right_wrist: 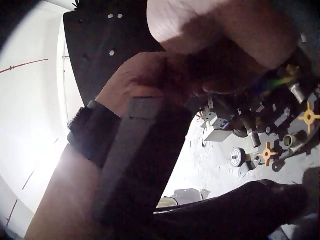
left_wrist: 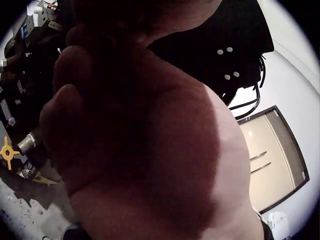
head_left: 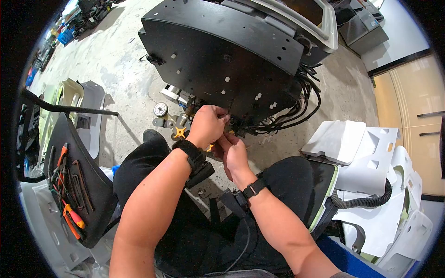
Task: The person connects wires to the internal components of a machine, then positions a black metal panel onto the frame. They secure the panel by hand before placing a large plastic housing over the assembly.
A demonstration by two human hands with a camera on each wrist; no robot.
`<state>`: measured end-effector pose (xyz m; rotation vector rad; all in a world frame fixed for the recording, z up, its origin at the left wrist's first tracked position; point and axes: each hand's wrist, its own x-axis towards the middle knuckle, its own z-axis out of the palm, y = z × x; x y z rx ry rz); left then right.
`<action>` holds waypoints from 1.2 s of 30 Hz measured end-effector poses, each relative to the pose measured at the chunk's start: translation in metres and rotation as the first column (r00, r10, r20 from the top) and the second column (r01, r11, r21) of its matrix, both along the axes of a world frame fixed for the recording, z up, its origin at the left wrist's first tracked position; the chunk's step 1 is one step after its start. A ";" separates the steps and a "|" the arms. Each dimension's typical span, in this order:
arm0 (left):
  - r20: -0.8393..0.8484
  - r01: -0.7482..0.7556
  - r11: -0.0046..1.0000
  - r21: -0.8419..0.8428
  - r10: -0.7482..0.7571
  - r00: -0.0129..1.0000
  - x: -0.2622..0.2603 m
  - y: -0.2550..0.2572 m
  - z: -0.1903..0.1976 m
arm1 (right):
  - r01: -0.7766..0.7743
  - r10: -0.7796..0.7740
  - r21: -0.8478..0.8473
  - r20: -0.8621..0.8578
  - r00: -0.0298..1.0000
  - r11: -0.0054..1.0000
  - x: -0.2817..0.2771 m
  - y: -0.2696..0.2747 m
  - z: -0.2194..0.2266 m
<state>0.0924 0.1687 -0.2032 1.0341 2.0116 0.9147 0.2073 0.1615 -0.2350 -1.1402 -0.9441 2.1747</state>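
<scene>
A big black machine panel [head_left: 222, 60] leans over the concrete floor, with brass fittings and orange cross handles [head_left: 180, 132] under its lower edge. My left hand [head_left: 209, 123] is at that edge with its fingers curled, pinching a small part that I cannot make out. Just below it, my right hand [head_left: 234, 153] reaches up to the same spot, its fingertips hidden behind the left hand. In the left wrist view the palm [left_wrist: 150, 140] fills the frame. The right wrist view shows fittings [right_wrist: 295, 90] and a yellow-green wire [right_wrist: 278, 81] beside the fingers.
A bundle of black cables [head_left: 296, 111] hangs at the panel's right. A round gauge [head_left: 161, 109] lies on the floor to the left. A black tool roll [head_left: 74, 185] with orange-handled tools is at my left, white plastic covers [head_left: 361, 153] and a corrugated hose [head_left: 366, 201] at my right.
</scene>
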 end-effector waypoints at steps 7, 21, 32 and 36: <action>-0.009 0.054 0.997 0.051 -0.054 0.999 -0.011 0.001 -0.002 | 0.008 -0.126 0.431 0.246 0.961 0.902 -0.011 0.000 -0.035; -0.090 0.035 0.999 -0.008 -0.036 0.995 -0.003 -0.001 0.005 | -0.294 -0.227 0.730 0.523 0.821 0.618 0.004 0.003 -0.014; -0.100 0.014 1.000 0.012 -0.012 0.995 -0.002 0.000 -0.002 | 0.029 -0.108 0.267 0.286 0.952 0.963 0.003 -0.001 -0.009; -0.135 0.046 0.998 0.033 -0.041 0.990 -0.003 0.001 -0.007 | -0.081 -0.148 0.480 0.421 0.895 0.874 0.003 -0.006 -0.012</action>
